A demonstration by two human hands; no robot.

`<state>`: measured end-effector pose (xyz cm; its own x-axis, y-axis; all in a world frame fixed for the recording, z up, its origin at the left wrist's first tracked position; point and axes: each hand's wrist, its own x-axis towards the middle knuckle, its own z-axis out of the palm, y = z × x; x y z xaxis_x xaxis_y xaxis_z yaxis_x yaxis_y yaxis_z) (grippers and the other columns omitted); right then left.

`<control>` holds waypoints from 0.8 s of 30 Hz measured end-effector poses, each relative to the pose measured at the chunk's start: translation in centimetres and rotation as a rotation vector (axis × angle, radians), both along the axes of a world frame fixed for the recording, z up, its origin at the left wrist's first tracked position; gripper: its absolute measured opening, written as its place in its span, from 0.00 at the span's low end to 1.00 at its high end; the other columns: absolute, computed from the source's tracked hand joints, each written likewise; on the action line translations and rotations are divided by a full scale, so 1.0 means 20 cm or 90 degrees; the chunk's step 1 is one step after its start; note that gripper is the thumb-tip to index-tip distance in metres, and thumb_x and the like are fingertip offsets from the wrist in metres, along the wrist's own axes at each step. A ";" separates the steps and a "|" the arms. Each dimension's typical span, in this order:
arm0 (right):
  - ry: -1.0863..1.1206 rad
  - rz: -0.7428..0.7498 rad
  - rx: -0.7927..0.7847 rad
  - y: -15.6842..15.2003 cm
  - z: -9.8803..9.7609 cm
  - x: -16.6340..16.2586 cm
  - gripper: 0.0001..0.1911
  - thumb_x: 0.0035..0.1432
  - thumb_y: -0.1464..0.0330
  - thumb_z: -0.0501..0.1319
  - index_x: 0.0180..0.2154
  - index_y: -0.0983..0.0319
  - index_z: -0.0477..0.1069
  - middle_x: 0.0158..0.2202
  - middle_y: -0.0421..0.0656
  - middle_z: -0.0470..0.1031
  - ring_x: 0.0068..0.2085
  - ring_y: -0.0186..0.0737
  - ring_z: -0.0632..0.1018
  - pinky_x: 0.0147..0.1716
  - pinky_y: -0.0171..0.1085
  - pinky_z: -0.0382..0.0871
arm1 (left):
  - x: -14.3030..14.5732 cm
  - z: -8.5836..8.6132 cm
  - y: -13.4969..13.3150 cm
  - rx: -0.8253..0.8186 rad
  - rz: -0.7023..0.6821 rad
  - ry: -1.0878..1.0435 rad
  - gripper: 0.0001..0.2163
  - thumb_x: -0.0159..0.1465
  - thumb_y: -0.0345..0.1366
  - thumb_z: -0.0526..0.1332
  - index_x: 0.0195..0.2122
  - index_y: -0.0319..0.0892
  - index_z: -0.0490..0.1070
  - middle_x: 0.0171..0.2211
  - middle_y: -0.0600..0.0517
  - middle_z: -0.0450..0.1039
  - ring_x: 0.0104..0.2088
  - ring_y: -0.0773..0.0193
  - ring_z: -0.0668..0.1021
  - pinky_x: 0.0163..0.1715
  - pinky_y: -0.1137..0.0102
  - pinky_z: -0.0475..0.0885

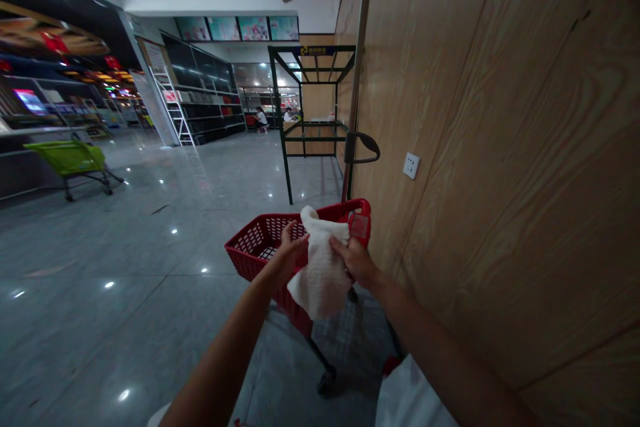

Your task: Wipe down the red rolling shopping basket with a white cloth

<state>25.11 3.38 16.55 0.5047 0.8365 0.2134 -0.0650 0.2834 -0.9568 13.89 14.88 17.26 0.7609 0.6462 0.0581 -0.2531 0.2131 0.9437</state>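
Both my hands hold a white cloth in front of me. My left hand grips its left edge with fingers closed. My right hand pinches the cloth's right side. The cloth hangs down over a red plastic shopping basket on wheels, which stands right below my hands. The basket's dark pull handle rises behind it next to the wall.
A wood-panelled wall with a white socket runs along my right. A dark green metal rack stands ahead. A green trolley is far left, a ladder and shelves lie beyond. People sit in the distance.
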 end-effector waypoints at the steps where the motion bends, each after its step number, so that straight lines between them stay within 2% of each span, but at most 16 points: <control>1: 0.039 0.028 -0.010 0.00 0.02 0.00 0.19 0.47 0.55 0.64 0.39 0.59 0.70 0.38 0.43 0.77 0.40 0.45 0.77 0.41 0.43 0.71 | -0.04 0.00 0.01 -0.022 -0.055 0.022 0.34 0.56 0.47 0.62 0.60 0.47 0.48 0.43 0.47 0.73 0.38 0.60 0.78 0.38 0.64 0.73; 4: 0.106 0.088 -0.049 0.02 0.06 0.01 0.22 0.42 0.58 0.68 0.38 0.61 0.69 0.35 0.44 0.77 0.37 0.45 0.78 0.37 0.42 0.73 | -0.13 -0.01 0.01 -0.046 -0.149 0.060 0.28 0.57 0.48 0.61 0.56 0.46 0.56 0.37 0.47 0.74 0.33 0.60 0.78 0.35 0.63 0.73; 6: 0.119 0.071 -0.038 0.04 0.06 0.03 0.23 0.41 0.59 0.68 0.40 0.61 0.67 0.37 0.44 0.76 0.38 0.45 0.77 0.37 0.41 0.73 | -0.16 -0.03 0.02 -0.056 -0.127 0.060 0.26 0.54 0.44 0.64 0.53 0.45 0.61 0.36 0.48 0.74 0.31 0.62 0.78 0.33 0.66 0.74; 9: 0.083 -0.058 0.002 0.07 0.04 0.06 0.29 0.39 0.64 0.68 0.46 0.59 0.65 0.41 0.43 0.74 0.41 0.42 0.76 0.39 0.40 0.72 | -0.18 -0.04 0.06 -0.074 0.047 0.026 0.29 0.50 0.38 0.68 0.53 0.46 0.61 0.34 0.52 0.73 0.28 0.67 0.77 0.29 0.71 0.73; 11: 0.030 -0.115 0.009 0.07 0.04 0.08 0.32 0.40 0.66 0.67 0.50 0.57 0.62 0.40 0.42 0.74 0.40 0.41 0.76 0.38 0.40 0.72 | -0.18 -0.02 0.10 -0.044 0.161 0.001 0.31 0.50 0.40 0.68 0.55 0.47 0.61 0.32 0.53 0.72 0.26 0.68 0.75 0.25 0.73 0.71; 12: -0.004 -0.115 0.008 0.07 0.04 0.08 0.33 0.42 0.66 0.66 0.52 0.56 0.62 0.39 0.42 0.74 0.39 0.41 0.76 0.38 0.41 0.72 | -0.18 0.00 0.12 -0.010 0.190 -0.007 0.30 0.50 0.43 0.67 0.54 0.46 0.63 0.31 0.53 0.72 0.26 0.68 0.75 0.24 0.74 0.70; 15: -0.180 -0.097 0.009 0.05 0.11 0.09 0.32 0.43 0.66 0.66 0.52 0.56 0.65 0.41 0.42 0.74 0.41 0.43 0.75 0.41 0.43 0.70 | -0.15 0.10 0.18 0.168 0.184 -0.007 0.27 0.49 0.47 0.66 0.49 0.41 0.69 0.33 0.51 0.73 0.29 0.67 0.75 0.26 0.74 0.70; 17: -0.357 -0.156 0.001 0.04 0.17 0.09 0.29 0.40 0.70 0.67 0.49 0.57 0.69 0.44 0.43 0.73 0.45 0.44 0.73 0.45 0.43 0.68 | -0.14 0.16 0.20 0.363 0.175 0.030 0.27 0.47 0.43 0.68 0.49 0.41 0.71 0.35 0.50 0.74 0.33 0.64 0.75 0.31 0.71 0.71; 19: -0.529 -0.232 -0.021 0.03 0.21 0.09 0.23 0.42 0.74 0.65 0.44 0.58 0.73 0.41 0.43 0.73 0.44 0.43 0.73 0.46 0.43 0.66 | -0.13 0.20 0.22 0.582 0.210 0.092 0.21 0.49 0.36 0.66 0.46 0.44 0.74 0.35 0.50 0.73 0.34 0.63 0.74 0.35 0.70 0.70; 21: -0.657 -0.279 -0.046 0.01 0.22 0.10 0.17 0.46 0.76 0.61 0.40 0.58 0.76 0.38 0.43 0.72 0.41 0.41 0.73 0.44 0.42 0.66 | -0.15 0.18 0.22 0.755 0.291 0.163 0.14 0.52 0.31 0.61 0.40 0.45 0.77 0.34 0.50 0.71 0.34 0.63 0.73 0.38 0.68 0.69; 24: -0.785 -0.251 -0.076 -0.03 0.16 0.12 0.12 0.46 0.71 0.65 0.37 0.57 0.77 0.44 0.45 0.70 0.45 0.43 0.71 0.46 0.43 0.64 | -0.21 0.05 0.17 0.898 0.387 0.248 0.10 0.51 0.30 0.60 0.33 0.45 0.78 0.36 0.47 0.70 0.40 0.57 0.72 0.44 0.63 0.67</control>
